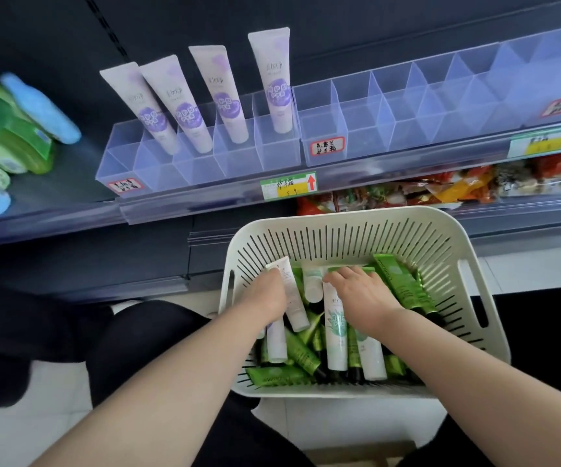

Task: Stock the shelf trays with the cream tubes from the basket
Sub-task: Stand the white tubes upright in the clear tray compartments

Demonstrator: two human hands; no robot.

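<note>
- At the upper left of the frame we see green and blue bottles point(9, 136) lying on the shelf point(53, 210). Bright snack packets point(440, 190) fill the lower shelf at the right.
- Two clear divided trays point(407, 106) run along the shelf. Four purple-printed tubes point(225, 96) stand in the left one, caps down and leaning back. Its front cells and the right tray hold no tubes.
- The white basket point(339, 215) sits at lower centre, below the shelf edge, heaped with green tubes point(403, 284) and white ones lying crosswise.
- Our left hand point(267, 294) is inside the basket, its fingers point(274, 274) curled on a white tube point(292, 298). The tube's long axis runs from upper left to lower right, flat end up.
- Our right hand point(359, 294) lies palm down on the heap, fingers point(339, 276) bent. One fingertip touches the top of a teal-printed tube point(335, 335). We cannot tell whether it grips anything.
- That tube lies nearly straight up the frame, cap towards us.
</note>
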